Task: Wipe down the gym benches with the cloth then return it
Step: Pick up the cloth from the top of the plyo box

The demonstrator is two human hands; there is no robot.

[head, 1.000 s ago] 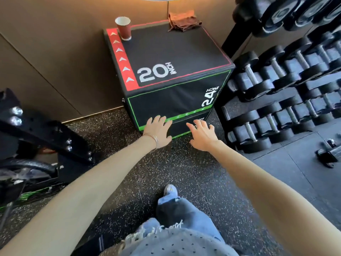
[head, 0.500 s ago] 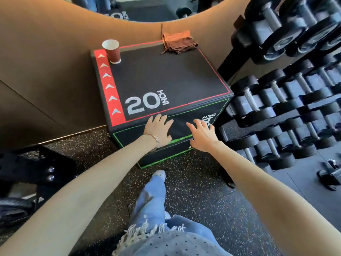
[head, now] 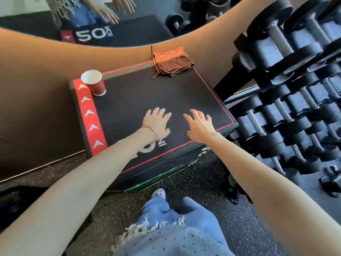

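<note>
Your right hand (head: 200,126) and left hand (head: 156,122) hovered with fingers spread and empty, the cloth (head: 173,62) lying ahead at the box's (head: 147,93) far edge, nearer your right.

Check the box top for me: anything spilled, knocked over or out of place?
Nothing spilled. The paper cup stands upright at the far left corner; the cloth lies bunched at the far edge, untouched. Both hands are open and empty.

Bright, even light; warped edges.
</note>
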